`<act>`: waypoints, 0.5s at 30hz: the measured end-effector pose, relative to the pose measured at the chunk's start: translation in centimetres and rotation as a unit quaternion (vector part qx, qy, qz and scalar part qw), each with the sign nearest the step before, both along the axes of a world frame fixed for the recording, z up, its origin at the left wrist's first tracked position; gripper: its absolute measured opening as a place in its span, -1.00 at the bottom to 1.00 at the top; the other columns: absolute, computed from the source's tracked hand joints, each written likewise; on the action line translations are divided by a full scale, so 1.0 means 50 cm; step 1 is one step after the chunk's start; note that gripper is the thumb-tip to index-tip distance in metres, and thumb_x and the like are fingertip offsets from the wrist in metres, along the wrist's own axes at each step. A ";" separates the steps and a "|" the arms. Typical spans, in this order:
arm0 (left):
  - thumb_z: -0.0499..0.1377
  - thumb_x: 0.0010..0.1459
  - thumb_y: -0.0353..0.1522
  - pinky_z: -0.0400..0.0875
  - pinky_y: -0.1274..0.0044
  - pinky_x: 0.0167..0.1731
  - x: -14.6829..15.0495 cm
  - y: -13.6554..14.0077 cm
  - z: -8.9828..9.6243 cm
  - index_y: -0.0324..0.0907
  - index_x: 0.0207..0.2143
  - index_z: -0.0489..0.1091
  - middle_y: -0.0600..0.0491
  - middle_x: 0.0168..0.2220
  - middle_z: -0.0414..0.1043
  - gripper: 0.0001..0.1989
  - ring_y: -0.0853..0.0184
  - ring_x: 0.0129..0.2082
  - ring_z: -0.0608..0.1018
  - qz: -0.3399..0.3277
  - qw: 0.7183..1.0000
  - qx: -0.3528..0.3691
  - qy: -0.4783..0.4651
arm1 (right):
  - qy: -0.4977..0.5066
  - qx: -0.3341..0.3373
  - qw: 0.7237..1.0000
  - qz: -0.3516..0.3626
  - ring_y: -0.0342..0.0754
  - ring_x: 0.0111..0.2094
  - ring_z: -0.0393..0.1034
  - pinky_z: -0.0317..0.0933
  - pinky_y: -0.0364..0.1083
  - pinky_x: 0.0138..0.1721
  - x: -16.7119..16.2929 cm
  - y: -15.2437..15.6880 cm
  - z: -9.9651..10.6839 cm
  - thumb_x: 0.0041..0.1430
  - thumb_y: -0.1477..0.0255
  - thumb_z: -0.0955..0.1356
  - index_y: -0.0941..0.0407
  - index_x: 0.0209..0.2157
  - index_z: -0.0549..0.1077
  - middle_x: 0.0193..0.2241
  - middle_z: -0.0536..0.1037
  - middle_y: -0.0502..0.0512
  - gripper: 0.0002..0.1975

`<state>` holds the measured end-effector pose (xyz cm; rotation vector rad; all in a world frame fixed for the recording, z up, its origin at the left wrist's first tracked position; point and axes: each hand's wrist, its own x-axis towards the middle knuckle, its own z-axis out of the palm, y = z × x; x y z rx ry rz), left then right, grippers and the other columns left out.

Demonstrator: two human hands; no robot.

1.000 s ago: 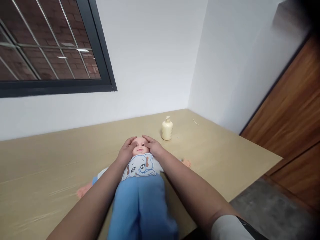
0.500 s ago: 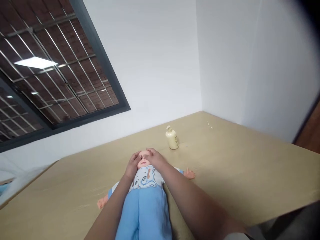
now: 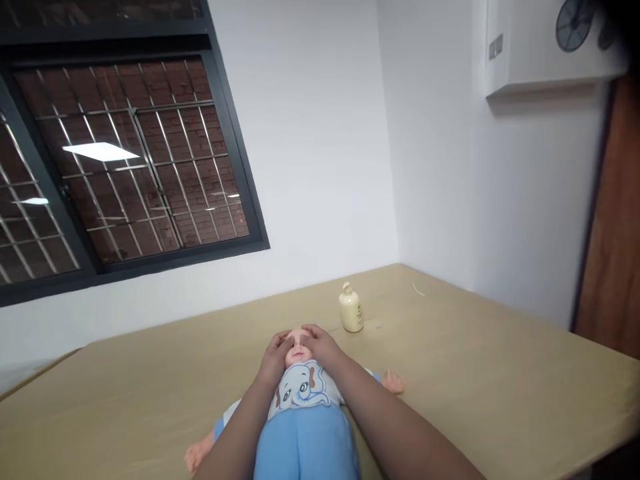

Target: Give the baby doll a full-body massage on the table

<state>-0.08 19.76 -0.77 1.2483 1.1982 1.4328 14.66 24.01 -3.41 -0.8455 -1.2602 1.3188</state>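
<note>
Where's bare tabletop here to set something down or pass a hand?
Free: the wide stretch right of the doll and pump bottle, out to the table edge; also the stretch left of the doll toward the window wall. Crowded: the doll's head, covered by the left hand and right hand.

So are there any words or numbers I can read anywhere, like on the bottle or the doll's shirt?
No text can be read anywhere.
Bottle: any label is too small and blurred to read.
Doll: the shirt shows only a cartoon elephant picture, no words; both hands, left hand and right hand, rest on its face.
White box on the wall: a small dark mark near its corner, too small to read.
</note>
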 end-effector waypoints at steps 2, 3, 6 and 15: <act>0.27 -0.02 -0.12 0.45 0.41 -0.20 -0.005 0.007 -0.011 -0.24 -0.06 0.39 -0.11 -0.15 0.53 -0.48 0.15 -0.19 0.57 -0.003 1.000 0.000 -0.006 | 0.012 -0.006 1.000 0.009 0.13 -0.02 0.42 0.26 0.05 0.01 -0.001 0.001 0.000 -0.11 0.30 0.43 0.11 -0.04 0.48 -0.09 0.55 0.15 -0.48; 0.26 -0.01 -0.14 0.44 0.41 -0.17 -0.008 0.011 -0.016 -0.24 -0.05 0.39 -0.12 -0.13 0.53 -0.49 0.14 -0.16 0.57 -0.004 1.000 0.000 -0.010 | 0.016 -0.008 1.000 0.016 0.13 -0.01 0.42 0.26 0.04 0.02 -0.001 0.001 0.002 -0.13 0.30 0.43 0.12 -0.04 0.47 -0.08 0.55 0.16 -0.46; 0.25 0.00 -0.21 0.40 0.39 -0.06 -0.014 0.019 -0.029 -0.23 -0.03 0.41 -0.12 -0.05 0.51 -0.52 0.10 -0.05 0.53 0.000 1.000 0.004 -0.021 | 0.017 -0.011 0.999 0.040 0.13 -0.01 0.43 0.26 0.05 0.04 0.004 -0.005 0.009 -0.18 0.25 0.43 0.14 0.01 0.43 -0.06 0.54 0.18 -0.36; 0.23 0.03 -0.28 0.31 0.37 0.08 -0.020 0.024 -0.037 -0.22 0.00 0.43 -0.11 0.03 0.47 -0.55 0.09 0.07 0.47 0.009 1.000 -0.002 -0.010 | 0.029 -0.025 0.997 0.064 0.16 -0.03 0.45 0.28 0.06 0.03 0.015 -0.015 0.014 -0.16 0.21 0.52 0.15 0.04 0.42 -0.07 0.55 0.21 -0.31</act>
